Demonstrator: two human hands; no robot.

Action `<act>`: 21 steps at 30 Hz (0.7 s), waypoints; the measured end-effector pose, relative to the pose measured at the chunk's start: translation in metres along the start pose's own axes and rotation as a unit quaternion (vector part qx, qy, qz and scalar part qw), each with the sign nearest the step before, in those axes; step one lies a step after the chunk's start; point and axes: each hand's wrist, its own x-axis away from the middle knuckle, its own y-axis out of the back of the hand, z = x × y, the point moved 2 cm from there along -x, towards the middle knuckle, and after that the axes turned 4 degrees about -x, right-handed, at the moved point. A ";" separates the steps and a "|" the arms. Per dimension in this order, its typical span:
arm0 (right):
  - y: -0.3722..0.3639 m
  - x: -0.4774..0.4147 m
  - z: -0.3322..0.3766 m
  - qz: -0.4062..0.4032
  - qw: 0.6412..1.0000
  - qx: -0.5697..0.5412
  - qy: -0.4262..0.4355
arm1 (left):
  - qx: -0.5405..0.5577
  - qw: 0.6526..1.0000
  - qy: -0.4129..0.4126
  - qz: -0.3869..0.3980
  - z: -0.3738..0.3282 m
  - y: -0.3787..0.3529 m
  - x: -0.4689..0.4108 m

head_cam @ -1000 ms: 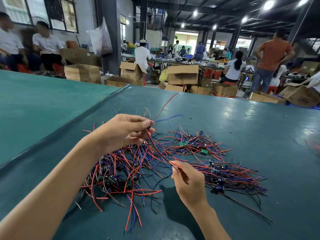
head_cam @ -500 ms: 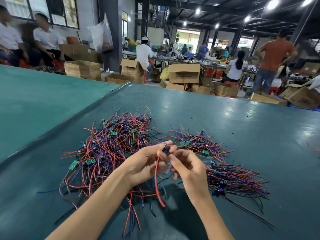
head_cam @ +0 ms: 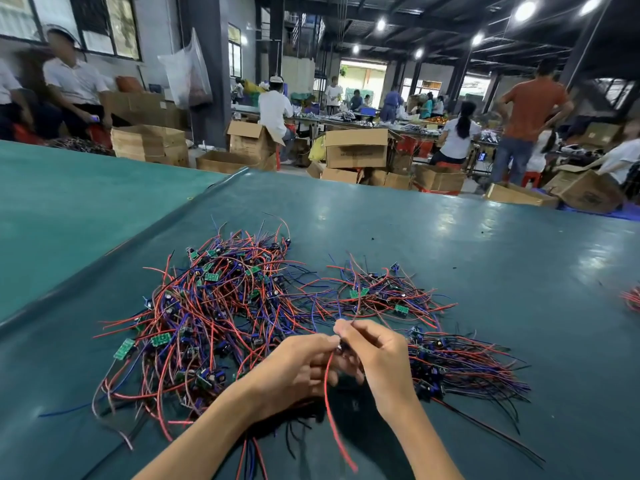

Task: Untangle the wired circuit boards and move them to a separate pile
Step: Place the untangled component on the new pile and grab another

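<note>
1. Red wire [head_cam: 331, 410] hung loose from between the two hands, and its free end trailed toward the near edge of the green table [head_cam: 485, 244], caught on nothing.
2. A second before, the left hand had been raised over the tangle, drawing wires out taut. By this moment both hands had come together low and near, in front of the piles, with one piece pulled out of the mass.
3. The left hand [head_cam: 294, 368] had its grip closed, its fingertips pinching the small dark wired circuit board [head_cam: 341, 348] where the red wire began.
4. The right hand [head_cam: 379, 355] had its grip closed on the same piece from the right, with thin leads standing up past its fingertips.
5. The tangled pile [head_cam: 214, 306] lay to the left and farther off, and a smaller loose cluster [head_cam: 377, 292] lay beyond the hands. The sorted pile [head_cam: 460, 365] sat just right of the right hand, its wires combed out to the right.
6. This board looked untangled, so the likely next step was laying it on the sorted pile. Most of the tangle remained to be worked.
</note>
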 end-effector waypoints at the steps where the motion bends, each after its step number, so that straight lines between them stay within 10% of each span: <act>1: 0.001 0.004 -0.003 0.006 1.000 -0.003 0.000 | -0.020 1.000 -0.017 0.005 0.000 -0.001 0.000; 11: 0.003 0.005 -0.003 0.074 0.977 -0.161 -0.119 | -0.035 0.998 -0.044 0.015 -0.003 -0.005 0.007; 21: 0.005 0.004 -0.011 0.094 0.990 -0.032 -0.104 | -0.086 0.994 -0.064 0.017 0.000 -0.005 0.012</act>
